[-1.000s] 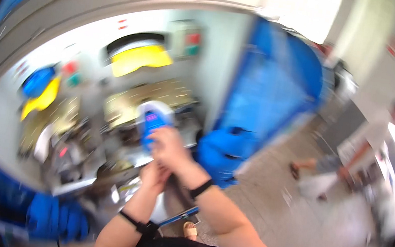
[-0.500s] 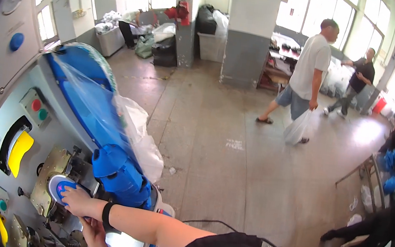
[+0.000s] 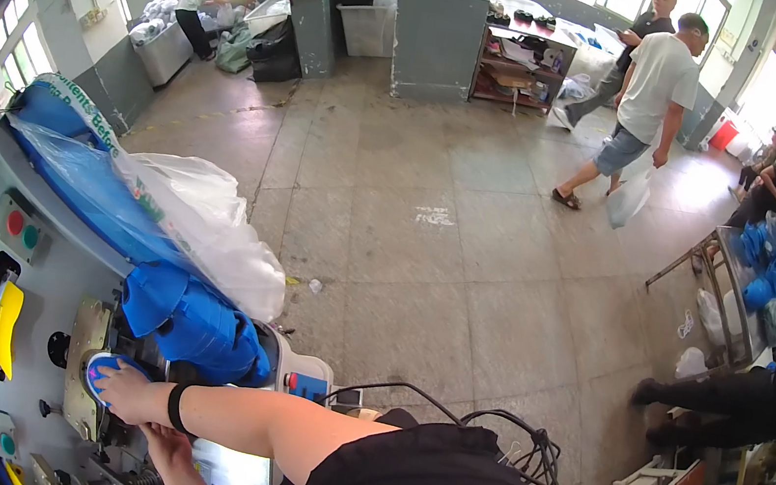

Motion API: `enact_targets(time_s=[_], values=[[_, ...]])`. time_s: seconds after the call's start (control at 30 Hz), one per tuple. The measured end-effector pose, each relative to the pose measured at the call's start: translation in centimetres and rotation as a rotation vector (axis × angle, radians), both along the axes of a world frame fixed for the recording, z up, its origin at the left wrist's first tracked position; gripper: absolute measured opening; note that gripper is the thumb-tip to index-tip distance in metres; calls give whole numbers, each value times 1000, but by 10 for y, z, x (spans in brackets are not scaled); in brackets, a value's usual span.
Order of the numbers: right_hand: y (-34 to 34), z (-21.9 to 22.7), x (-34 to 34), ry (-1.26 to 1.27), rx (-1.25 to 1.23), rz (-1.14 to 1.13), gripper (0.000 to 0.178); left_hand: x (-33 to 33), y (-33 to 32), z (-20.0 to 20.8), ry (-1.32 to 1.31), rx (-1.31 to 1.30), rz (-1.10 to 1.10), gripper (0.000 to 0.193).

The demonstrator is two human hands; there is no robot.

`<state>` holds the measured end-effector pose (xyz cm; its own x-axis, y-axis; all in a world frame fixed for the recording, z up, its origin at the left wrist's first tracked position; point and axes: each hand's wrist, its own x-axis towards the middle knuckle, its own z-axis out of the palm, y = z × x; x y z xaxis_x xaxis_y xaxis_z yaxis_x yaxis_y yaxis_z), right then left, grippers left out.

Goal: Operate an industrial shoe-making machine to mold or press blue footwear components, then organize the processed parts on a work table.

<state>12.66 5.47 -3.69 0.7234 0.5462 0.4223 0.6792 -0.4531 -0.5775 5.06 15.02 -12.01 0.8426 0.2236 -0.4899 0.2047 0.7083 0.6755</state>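
A blue rounded piece [image 3: 101,365] with a pale rim and a small pink mark sits against the metal fixture of a grey machine. My right hand [image 3: 127,391], with a black band on its wrist, lies over this piece, its fingers bent onto the lower side. Just below, my left hand [image 3: 166,448] reaches up under the right wrist. Its fingertips are hidden there, so what they touch cannot be seen. Beside the fixture is a stack of blue curved pieces [image 3: 194,319], close to my right forearm.
The machine carries red and green buttons [image 3: 23,229] and a yellow curved part [image 3: 6,328]. Blue material under clear plastic [image 3: 86,165] and a white bag [image 3: 213,218] lie past the stack. Black cables [image 3: 518,444] loop on the right. People walk farther off; a worktable [image 3: 730,281] holds blue pieces.
The view has shifted, so the machine and my hands appear farther left. Both hands stay at the blue piece. The walking person with a bag has moved right, overlapping another person.
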Motion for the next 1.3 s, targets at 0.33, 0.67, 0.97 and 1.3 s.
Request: enact_targets(time_s=[0.33, 0.67, 0.97, 1.3], values=[[-7, -31, -7, -162, 101, -38, 64, -26, -17, 13, 0, -18, -97, 51], [-16, -28, -29, -302, 7, -178, 68, -102, 41, 11, 106, -144, -69, 23], [7, -5, -49, -252, -236, -233, 62, -169, 86, 35, -86, -242, 88, 10], [112, 127, -140, -698, 287, 333, 41, -235, 111, 50, -56, -164, 157, 22]])
